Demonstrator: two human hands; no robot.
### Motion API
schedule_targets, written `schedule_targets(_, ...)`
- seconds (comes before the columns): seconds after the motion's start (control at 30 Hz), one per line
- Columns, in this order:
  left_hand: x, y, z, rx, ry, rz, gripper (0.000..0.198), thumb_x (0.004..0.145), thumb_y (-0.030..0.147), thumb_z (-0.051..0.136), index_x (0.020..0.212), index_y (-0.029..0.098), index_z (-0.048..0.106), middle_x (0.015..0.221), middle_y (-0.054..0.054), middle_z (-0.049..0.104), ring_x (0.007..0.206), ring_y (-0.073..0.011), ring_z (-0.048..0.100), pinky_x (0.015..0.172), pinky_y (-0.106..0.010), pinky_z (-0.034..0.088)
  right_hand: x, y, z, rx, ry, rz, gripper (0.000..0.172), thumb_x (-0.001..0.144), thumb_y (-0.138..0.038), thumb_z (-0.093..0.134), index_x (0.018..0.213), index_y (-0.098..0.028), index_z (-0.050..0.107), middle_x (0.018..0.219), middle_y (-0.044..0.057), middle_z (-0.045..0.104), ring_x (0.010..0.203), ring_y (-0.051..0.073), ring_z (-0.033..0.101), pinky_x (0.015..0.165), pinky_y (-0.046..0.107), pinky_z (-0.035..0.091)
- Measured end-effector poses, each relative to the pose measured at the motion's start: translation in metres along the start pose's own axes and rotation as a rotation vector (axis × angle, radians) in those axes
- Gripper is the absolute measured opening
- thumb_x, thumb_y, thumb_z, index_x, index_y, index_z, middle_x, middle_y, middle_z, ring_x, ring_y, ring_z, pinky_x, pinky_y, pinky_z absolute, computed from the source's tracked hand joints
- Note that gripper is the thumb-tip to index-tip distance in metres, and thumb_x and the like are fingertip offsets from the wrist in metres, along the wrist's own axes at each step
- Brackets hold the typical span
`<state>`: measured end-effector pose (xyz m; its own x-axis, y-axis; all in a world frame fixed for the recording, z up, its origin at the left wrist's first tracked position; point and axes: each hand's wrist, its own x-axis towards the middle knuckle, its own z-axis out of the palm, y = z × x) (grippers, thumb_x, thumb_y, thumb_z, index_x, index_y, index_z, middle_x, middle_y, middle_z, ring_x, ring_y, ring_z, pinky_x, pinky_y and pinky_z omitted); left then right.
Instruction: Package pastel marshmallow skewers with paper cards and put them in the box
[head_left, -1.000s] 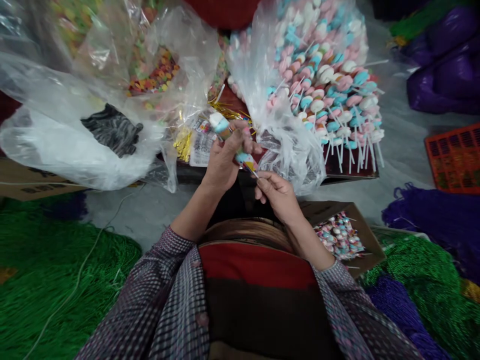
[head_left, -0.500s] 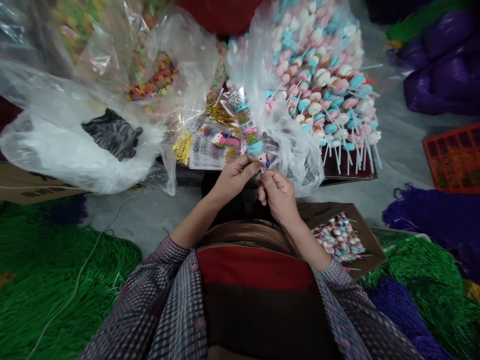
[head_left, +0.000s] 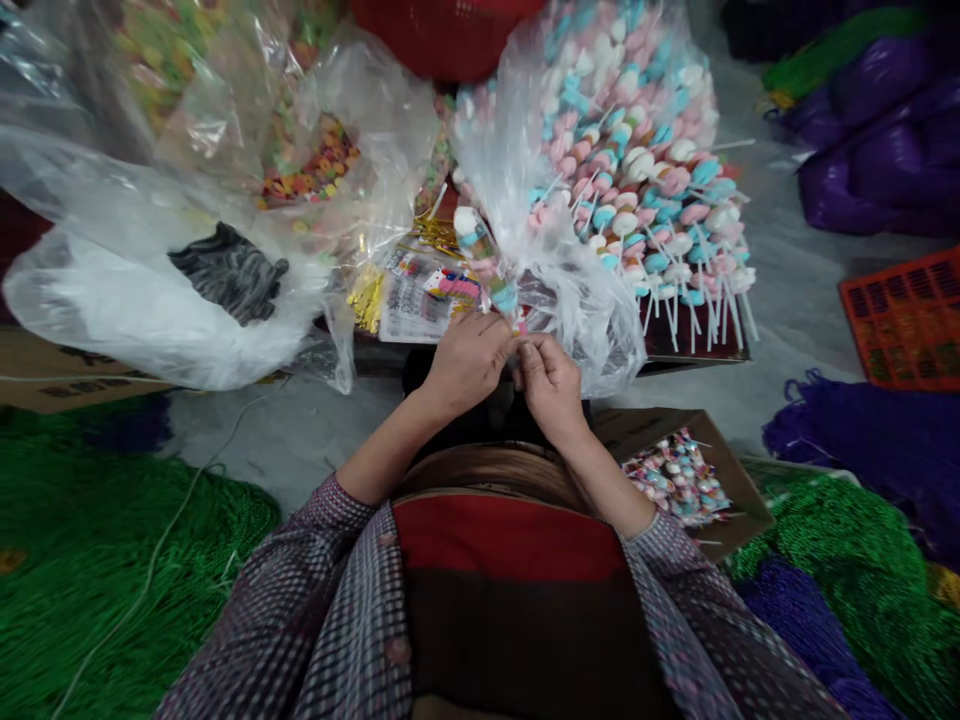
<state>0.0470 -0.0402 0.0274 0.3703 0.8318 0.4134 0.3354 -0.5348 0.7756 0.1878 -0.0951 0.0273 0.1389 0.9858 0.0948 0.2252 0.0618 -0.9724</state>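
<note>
Currently both of mine are on one candy skewer [head_left: 486,260] in a clear wrapper, held out over the near edge of the counter [head_left: 386,358]. Long axis runs 11 to 5 o'clock: white end at 11, tail at 5, at my fingertips. Candy body is at 11 from where the two meet. Left grip [head_left: 471,365] is nearer that body, clamped on the low end, back of hand up and hiding part of it. Right grip [head_left: 553,385] comes in from 4 o'clock, thumb and forefinger pinched on the tail. Can't tell whether stick or wrapper neck sits between them; hidden.

Containers, clocked from my fingertips:
- 1 o'clock: clear bag [head_left: 589,315], pink/white/blue skewers [head_left: 652,190] in it and spilling out, many sticks toward me.
- 4: cardboard box [head_left: 746,505], filled with small wrapped skewers.
- 10 to 11: plastic bag [head_left: 375,130], orange, yellow and green ring candies [head_left: 319,170].
- 10, further out: white bag [head_left: 135,320], crumpled black item on it.
- 3, well apart: orange crate [head_left: 900,272], contents unclear.

Loose on the counter: printed wrappers [head_left: 412,310] at 10, gold ties [head_left: 435,235] at 11.
</note>
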Motion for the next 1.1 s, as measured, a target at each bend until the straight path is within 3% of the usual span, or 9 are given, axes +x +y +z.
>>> schedule_targets(0.1, -0.001, 0.002, -0.010, -0.306, 0.042, -0.155, 0.051, 0.094, 0.070, 0.051, 0.074, 0.024, 0.059, 0.074, -0.003, 0.060, 0.075, -0.0185, 0.054, 0.077, -0.034, 0.044, 0.000, -0.002, -0.002, 0.007, -0.001, -0.013, 0.037, 0.099, -0.060, 0.052, 0.089, -0.026, 0.063, 0.054, -0.007, 0.051, 0.049, 0.012, 0.045, 0.058, 0.029, 0.038)
schedule_targets(0.27, 0.013, 0.006, -0.007, -0.912, 0.189, -0.403, 0.059, 0.078, 0.078, 0.068, 0.106, 0.026, 0.066, 0.097, -0.005, 0.070, 0.091, -0.0199, 0.068, 0.078, -0.033, 0.052, -0.002, -0.002, 0.001, -0.008, -0.008, -0.018, 0.036, 0.100, -0.058, 0.051, 0.092, -0.025, 0.062, 0.056, -0.007, 0.052, 0.052, 0.012, 0.048, 0.058, 0.028, 0.039)
schedule_targets(0.43, 0.025, 0.015, 0.007, -1.090, 0.101, -0.462, 0.074, 0.072, 0.058, 0.086, 0.133, 0.028, 0.059, 0.076, 0.000, 0.070, 0.092, -0.0225, 0.073, 0.073, -0.032, 0.056, -0.003, -0.006, 0.003, -0.015, -0.023, -0.023, 0.035, 0.100, -0.057, 0.051, 0.090, -0.025, 0.063, 0.056, -0.007, 0.053, 0.049, 0.010, 0.046, 0.061, 0.028, 0.041)
schedule_targets(0.57, 0.018, 0.022, 0.016, -1.151, 0.111, -0.527, 0.072, 0.079, 0.048, 0.082, 0.142, 0.027, 0.053, 0.059, 0.006, 0.059, 0.074, -0.0186, 0.071, 0.052, -0.024, 0.049, -0.004, -0.005, 0.004, 0.005, -0.026, -0.012, 0.042, 0.098, -0.062, 0.052, 0.086, -0.024, 0.064, 0.055, -0.006, 0.053, 0.050, 0.010, 0.047, 0.061, 0.028, 0.041)
schedule_targets(0.67, 0.013, 0.026, 0.020, -1.173, 0.075, -0.564, 0.061, 0.082, 0.048, 0.078, 0.135, 0.024, 0.059, 0.054, 0.009, 0.051, 0.055, -0.0141, 0.062, 0.036, -0.019, 0.038, -0.006, 0.002, 0.010, 0.066, -0.021, 0.019, 0.046, 0.096, -0.066, 0.053, 0.080, -0.023, 0.062, 0.054, -0.006, 0.051, 0.050, 0.010, 0.046, 0.057, 0.027, 0.040)
schedule_targets(0.8, 0.011, 0.025, 0.020, -1.145, 0.022, -0.645, 0.043, 0.084, 0.048, 0.075, 0.113, 0.018, 0.067, 0.051, 0.009, 0.047, 0.052, -0.0131, 0.060, 0.032, -0.017, 0.034, -0.005, 0.005, 0.008, 0.125, -0.080, 0.082, 0.050, 0.094, -0.069, 0.054, 0.076, -0.022, 0.058, 0.053, -0.007, 0.051, 0.046, 0.008, 0.045, 0.049, 0.024, 0.038)
schedule_targets(0.97, 0.012, 0.017, 0.005, -1.216, 0.074, -0.638, 0.031, 0.090, 0.045, 0.071, 0.078, 0.018, 0.063, 0.051, 0.005, 0.052, 0.061, -0.0124, 0.066, 0.059, -0.022, 0.054, 0.012, -0.014, -0.034, -0.024, -0.340, 0.137, 0.045, 0.089, -0.064, 0.067, 0.075, -0.021, 0.068, 0.057, -0.003, 0.064, 0.045, 0.009, 0.054, 0.048, 0.024, 0.044)
schedule_targets(1.03, 0.008, 0.021, 0.001, -1.267, -0.026, -0.626, 0.034, 0.088, 0.044, 0.074, 0.070, 0.018, 0.061, 0.052, 0.003, 0.056, 0.068, -0.0132, 0.069, 0.070, -0.025, 0.056, 0.021, -0.024, -0.050, 0.061, -0.184, 0.115, 0.037, 0.089, -0.060, 0.069, 0.085, -0.024, 0.074, 0.066, -0.002, 0.069, 0.054, 0.010, 0.061, 0.057, 0.025, 0.051)
schedule_targets(1.1, 0.002, 0.030, 0.003, -1.393, -0.295, -0.609, 0.040, 0.083, 0.050, 0.078, 0.067, 0.018, 0.059, 0.052, 0.002, 0.056, 0.063, -0.0143, 0.067, 0.067, -0.027, 0.054, 0.029, -0.030, -0.054, 0.233, -0.124, 0.113, 0.038, 0.083, -0.061, 0.075, 0.102, -0.028, 0.075, 0.083, 0.001, 0.076, 0.070, 0.014, 0.070, 0.069, 0.029, 0.058)
